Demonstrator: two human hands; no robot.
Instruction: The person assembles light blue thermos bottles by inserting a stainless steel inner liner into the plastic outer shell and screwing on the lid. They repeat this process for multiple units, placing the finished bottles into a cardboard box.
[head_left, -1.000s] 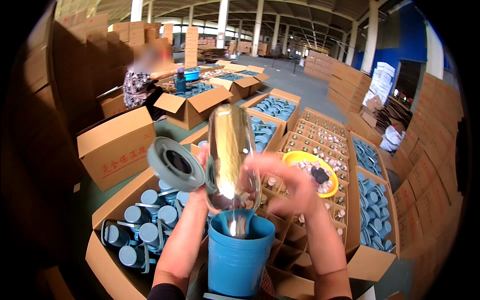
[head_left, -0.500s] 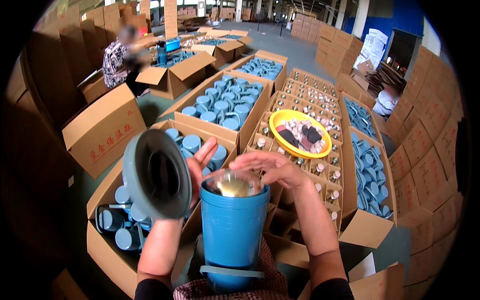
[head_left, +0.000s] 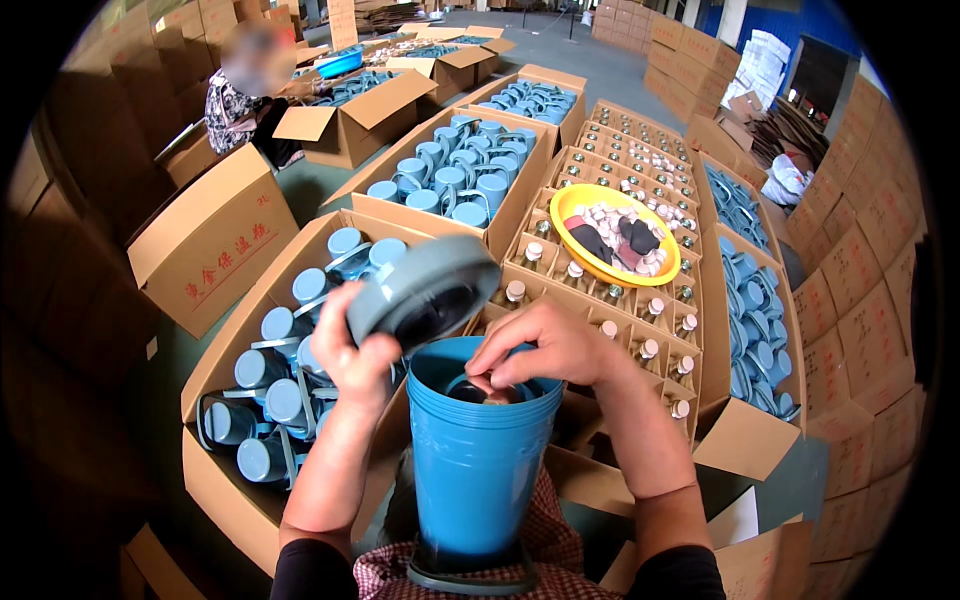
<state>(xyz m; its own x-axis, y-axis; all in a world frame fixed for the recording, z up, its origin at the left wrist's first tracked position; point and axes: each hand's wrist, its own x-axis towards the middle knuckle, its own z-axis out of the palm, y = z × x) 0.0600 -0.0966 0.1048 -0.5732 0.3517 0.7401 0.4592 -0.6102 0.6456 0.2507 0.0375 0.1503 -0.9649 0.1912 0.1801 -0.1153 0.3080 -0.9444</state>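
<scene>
the silvery liner [head_left: 497, 397] now sits deeper in the blue casing [head_left: 482, 480] at six o'clock, seemingly nearly seated; left hand [head_left: 355, 352] grips the collar [head_left: 440, 278] toward eleven; right hand [head_left: 545, 342] bunches its fingertips, hold unclear.

Factory or warehouse floor [head_left: 602, 75]: cartons [head_left: 868, 285] stacked both sides, open boxes [head_left: 222, 497] of blue jugs [head_left: 285, 402].

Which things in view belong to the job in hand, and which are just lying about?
In the job:
blue container, right hand at its mouth
grey-blue lid, held in the left hand
likely stock: blue cups, stoppered bottles

Apparently just lying about:
stacked white bundles, upper right
flattened cardboard near them
</scene>
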